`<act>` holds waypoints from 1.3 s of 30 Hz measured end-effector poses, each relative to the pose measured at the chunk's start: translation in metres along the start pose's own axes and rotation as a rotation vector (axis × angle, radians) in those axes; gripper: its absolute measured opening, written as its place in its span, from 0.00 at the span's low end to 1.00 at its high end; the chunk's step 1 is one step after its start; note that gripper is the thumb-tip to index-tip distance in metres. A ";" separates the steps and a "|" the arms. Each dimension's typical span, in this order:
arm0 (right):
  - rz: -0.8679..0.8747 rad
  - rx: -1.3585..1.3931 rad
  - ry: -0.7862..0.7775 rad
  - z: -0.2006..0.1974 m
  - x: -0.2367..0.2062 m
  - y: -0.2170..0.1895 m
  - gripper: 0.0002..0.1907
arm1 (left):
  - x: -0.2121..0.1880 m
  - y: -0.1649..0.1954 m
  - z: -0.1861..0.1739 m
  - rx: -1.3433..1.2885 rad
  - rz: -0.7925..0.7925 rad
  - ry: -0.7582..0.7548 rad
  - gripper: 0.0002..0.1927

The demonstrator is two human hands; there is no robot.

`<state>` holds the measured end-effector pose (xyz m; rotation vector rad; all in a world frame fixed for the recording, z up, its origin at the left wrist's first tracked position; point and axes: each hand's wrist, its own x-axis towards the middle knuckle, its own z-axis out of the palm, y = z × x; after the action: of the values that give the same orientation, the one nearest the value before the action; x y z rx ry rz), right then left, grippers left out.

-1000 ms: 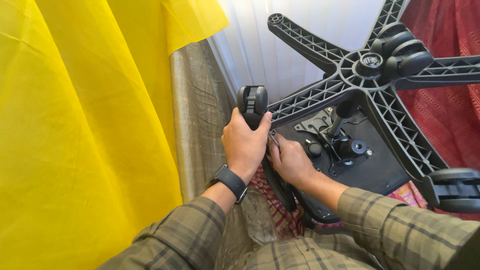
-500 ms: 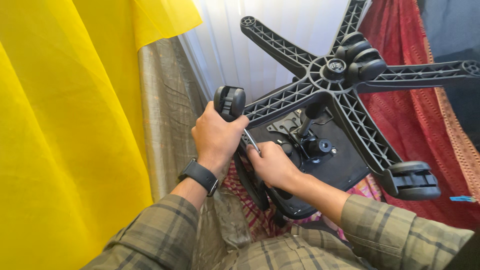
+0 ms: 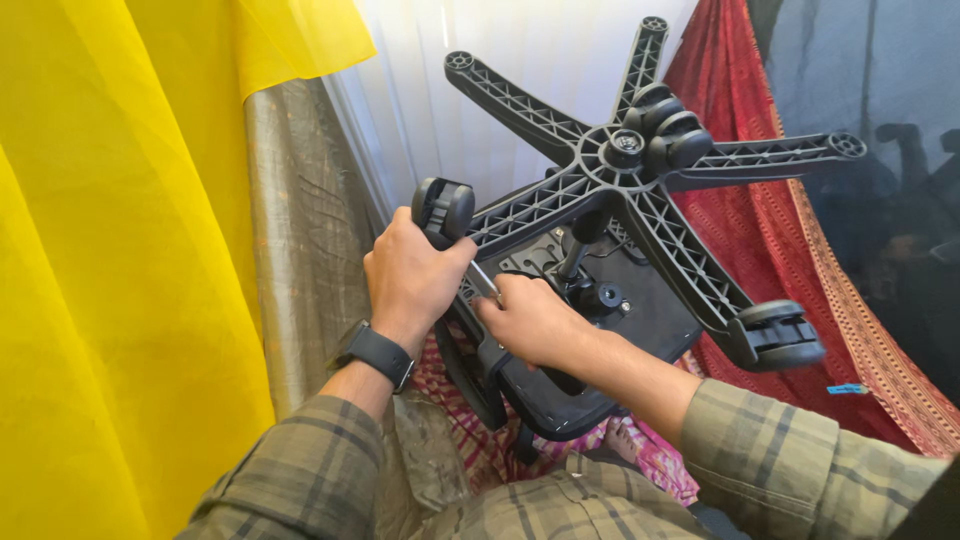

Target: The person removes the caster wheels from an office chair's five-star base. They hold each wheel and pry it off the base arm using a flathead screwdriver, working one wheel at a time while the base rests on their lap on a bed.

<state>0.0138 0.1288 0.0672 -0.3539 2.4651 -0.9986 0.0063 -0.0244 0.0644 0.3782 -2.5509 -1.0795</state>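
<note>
An upturned black office chair lies before me, its five-arm star base [image 3: 625, 165] pointing up over the seat underside [image 3: 640, 310]. My left hand [image 3: 412, 275] grips the base arm just below a black caster wheel [image 3: 445, 208]. My right hand [image 3: 530, 320] is closed around a thin metal tool [image 3: 482, 281], whose tip pokes between my two hands toward that caster arm. A second caster [image 3: 775, 335] sits on the near right arm and another caster [image 3: 672, 130] near the hub. A black watch [image 3: 378, 352] is on my left wrist.
Bright yellow cloth [image 3: 120, 250] hangs on the left beside a greyish curtain [image 3: 295, 230]. White ribbed wall [image 3: 500, 50] is behind the chair. Red patterned fabric [image 3: 790, 230] drapes at the right, pink patterned cloth [image 3: 470, 440] lies under the seat.
The view has shifted, so the chair and both hands sit lower and further left in frame. Both hands keep the same hold at the caster arm.
</note>
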 end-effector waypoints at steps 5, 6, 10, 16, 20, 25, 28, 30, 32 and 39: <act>-0.061 -0.180 -0.095 -0.025 -0.013 -0.004 0.16 | 0.007 0.006 -0.007 0.014 -0.050 -0.098 0.26; -0.088 -0.243 -0.095 -0.030 -0.013 -0.003 0.16 | 0.007 0.007 -0.007 0.029 -0.054 -0.109 0.28; -0.365 -0.401 0.047 -0.035 -0.005 0.001 0.21 | 0.005 0.010 -0.007 0.043 -0.048 -0.099 0.31; -0.346 -0.244 0.128 -0.006 0.005 0.007 0.19 | -0.002 0.016 -0.008 -0.027 -0.039 -0.053 0.31; -0.414 -0.149 0.232 0.012 0.006 0.012 0.20 | -0.007 0.020 -0.009 -0.032 -0.035 -0.029 0.30; -0.406 -0.093 0.263 0.019 0.008 0.015 0.21 | -0.010 0.026 -0.011 -0.047 0.003 0.009 0.29; -0.404 -0.069 0.268 0.022 0.011 0.017 0.19 | -0.013 0.027 -0.011 -0.078 -0.016 -0.001 0.28; -0.451 -0.033 0.285 0.023 0.012 0.019 0.18 | -0.013 0.028 -0.010 -0.068 -0.012 0.008 0.28; -0.473 -0.009 0.285 0.025 0.014 0.020 0.18 | -0.013 0.029 -0.011 -0.063 -0.025 0.015 0.28; -0.544 0.032 0.320 0.029 0.020 0.019 0.19 | -0.012 0.034 -0.019 -0.077 -0.046 0.013 0.25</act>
<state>0.0095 0.1172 0.0296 -0.9565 2.6918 -1.3985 0.0215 -0.0092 0.0985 0.4248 -2.4920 -1.1835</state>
